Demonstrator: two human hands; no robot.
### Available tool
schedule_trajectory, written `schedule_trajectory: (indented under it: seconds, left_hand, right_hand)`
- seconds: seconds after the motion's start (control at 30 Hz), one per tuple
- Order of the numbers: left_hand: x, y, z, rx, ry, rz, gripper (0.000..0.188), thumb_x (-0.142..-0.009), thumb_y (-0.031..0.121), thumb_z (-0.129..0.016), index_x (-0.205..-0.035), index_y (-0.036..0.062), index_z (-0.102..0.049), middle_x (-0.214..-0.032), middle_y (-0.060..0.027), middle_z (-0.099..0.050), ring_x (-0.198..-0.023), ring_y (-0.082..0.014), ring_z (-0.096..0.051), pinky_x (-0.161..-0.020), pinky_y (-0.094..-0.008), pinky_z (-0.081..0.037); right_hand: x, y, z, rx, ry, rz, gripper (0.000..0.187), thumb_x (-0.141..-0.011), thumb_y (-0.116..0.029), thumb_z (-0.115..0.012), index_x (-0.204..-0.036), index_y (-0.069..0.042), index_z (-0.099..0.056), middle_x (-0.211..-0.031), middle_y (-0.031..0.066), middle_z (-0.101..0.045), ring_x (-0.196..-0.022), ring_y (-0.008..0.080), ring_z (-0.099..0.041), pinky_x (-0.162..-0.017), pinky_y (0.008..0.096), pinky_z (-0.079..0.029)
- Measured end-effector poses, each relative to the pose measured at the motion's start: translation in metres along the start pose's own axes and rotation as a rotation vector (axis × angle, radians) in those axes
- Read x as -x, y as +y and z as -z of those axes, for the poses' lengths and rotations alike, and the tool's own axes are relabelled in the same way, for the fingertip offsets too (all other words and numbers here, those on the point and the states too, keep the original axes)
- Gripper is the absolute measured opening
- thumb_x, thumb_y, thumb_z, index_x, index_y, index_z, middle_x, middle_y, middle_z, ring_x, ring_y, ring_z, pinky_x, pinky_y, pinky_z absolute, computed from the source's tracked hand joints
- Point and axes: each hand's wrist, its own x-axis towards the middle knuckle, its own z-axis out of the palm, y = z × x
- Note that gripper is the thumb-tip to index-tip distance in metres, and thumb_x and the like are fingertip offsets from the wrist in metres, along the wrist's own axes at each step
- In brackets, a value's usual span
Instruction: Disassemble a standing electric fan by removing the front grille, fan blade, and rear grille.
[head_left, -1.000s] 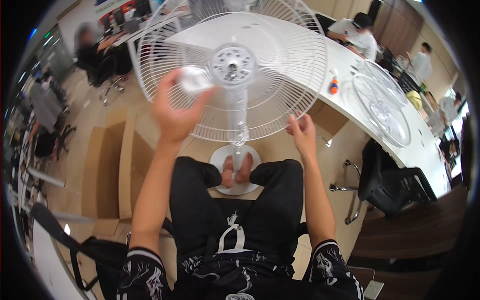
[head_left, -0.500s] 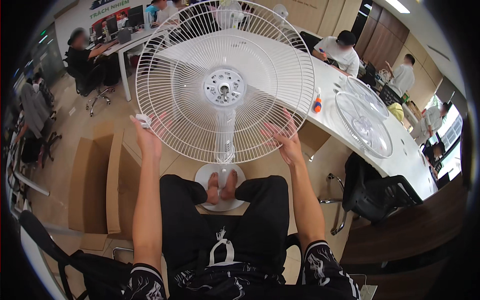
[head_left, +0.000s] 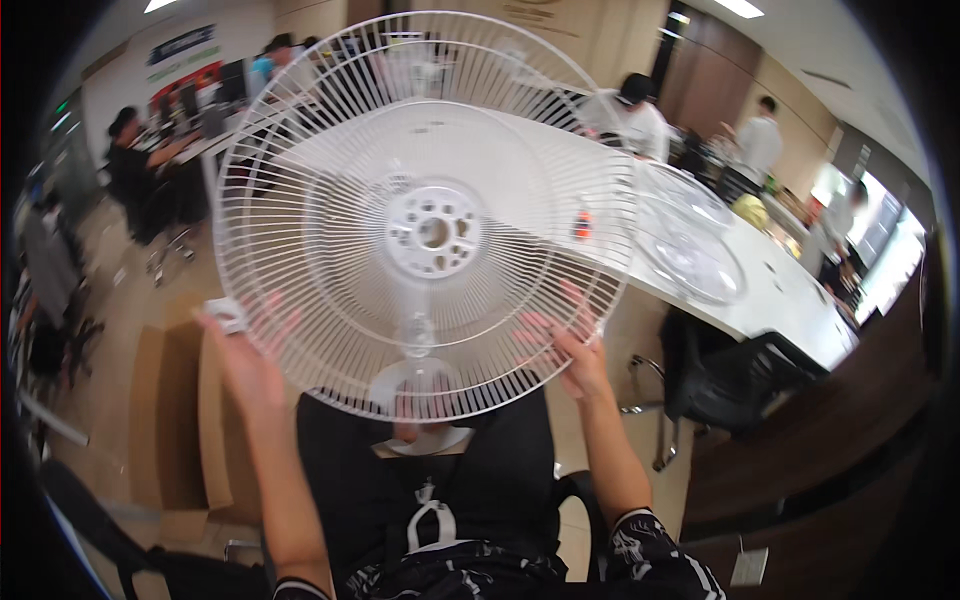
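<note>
White wire bends under both hands. The left hand (head_left: 245,350) is at the lower left rim of a big round fan grille (head_left: 430,215). It also has a small white part (head_left: 228,315) pinched up by the fingertips, so this hand is closed on that little part while it props the rim. The right hand (head_left: 575,350) is at the lower right rim, with its fingers curled into the wires, gripping the grille. One hand on each side keeps the wide, light grille level and stops it from tipping or spinning.

The grille is up in the air in front of the person, face on, with its hub plate (head_left: 432,232) and ring of holes in the middle. Holding it by the rim leaves that middle free and easy to see.

Seen through the wires, a white fan pole (head_left: 418,335) comes up from a round base (head_left: 420,425). The base sits on the floor between the person's knees, with bare feet resting on it, which likely keeps the stand from sliding. The person sits in black shorts.

Cardboard boxes (head_left: 170,420) lie on the floor to the left. To the right, a long white surface (head_left: 780,300) carries another grille (head_left: 690,245) lying flat, and a small orange thing (head_left: 583,225) shows near its edge. A black chair (head_left: 740,370) stands by it. Other people sit and stand at desks farther back.
</note>
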Motion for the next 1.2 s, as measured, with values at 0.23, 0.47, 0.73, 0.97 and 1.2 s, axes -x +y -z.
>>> schedule_trajectory:
  seconds: [0.23, 0.47, 0.73, 0.97, 1.2]
  left_hand:
    - [0.036, 0.026, -0.103, 0.074, -0.198, -0.022, 0.064, -0.102, 0.054, -0.032, -0.129, -0.0032, -0.043, -0.122, -0.0182, -0.051, -0.119, -0.0328, -0.053, -0.103, -0.0546, -0.045]
    - [0.076, 0.012, -0.079, 0.018, -0.409, -0.062, 0.060, -0.104, 0.046, -0.035, -0.139, -0.0022, -0.040, -0.117, -0.0134, -0.056, -0.112, -0.0249, -0.056, -0.100, -0.0437, -0.046]
    - [0.109, -0.038, -0.043, -0.262, -0.640, 0.263, 0.055, -0.092, 0.020, -0.065, -0.137, -0.0028, -0.041, -0.117, -0.0155, -0.059, -0.105, -0.0205, -0.061, -0.090, -0.0351, -0.051]
    - [0.102, -0.072, -0.051, -0.319, -0.635, 0.526, 0.052, -0.077, -0.003, -0.077, -0.121, -0.0023, -0.049, -0.113, -0.0147, -0.063, -0.098, -0.0165, -0.064, -0.087, -0.0298, -0.053]
    - [0.070, -0.154, -0.102, -0.418, -0.727, 0.464, 0.054, -0.075, -0.001, -0.080, -0.120, -0.0028, -0.052, -0.109, -0.0116, -0.062, -0.097, -0.0176, -0.064, -0.086, -0.0303, -0.053]
  right_hand:
    - [0.074, -0.044, 0.032, -0.237, 0.156, -0.002, 0.070, -0.086, 0.000, -0.046, -0.151, -0.016, -0.026, -0.142, 0.0314, -0.038, -0.122, 0.0451, -0.051, -0.087, 0.0587, -0.054]
    - [0.065, -0.120, 0.066, -0.026, 0.442, 0.329, 0.078, -0.082, -0.004, -0.045, -0.153, -0.010, -0.014, -0.149, 0.0340, -0.028, -0.135, 0.0490, -0.035, -0.107, 0.0639, -0.034]
    - [-0.038, -0.216, 0.225, -0.106, 0.675, 0.470, 0.053, -0.088, 0.000, -0.036, -0.138, 0.000, -0.019, -0.137, 0.0366, -0.032, -0.124, 0.0518, -0.045, -0.096, 0.0690, -0.045]
    - [-0.080, -0.217, 0.298, -0.117, 0.748, 0.425, 0.043, -0.085, 0.001, -0.038, -0.122, 0.015, -0.022, -0.122, 0.0335, -0.037, -0.108, 0.0490, -0.053, -0.088, 0.0699, -0.052]
    - [-0.099, -0.193, 0.300, -0.083, 0.917, 0.424, 0.052, -0.088, -0.003, -0.041, -0.133, 0.012, -0.018, -0.136, 0.0361, -0.031, -0.122, 0.0553, -0.043, -0.094, 0.0707, -0.047]
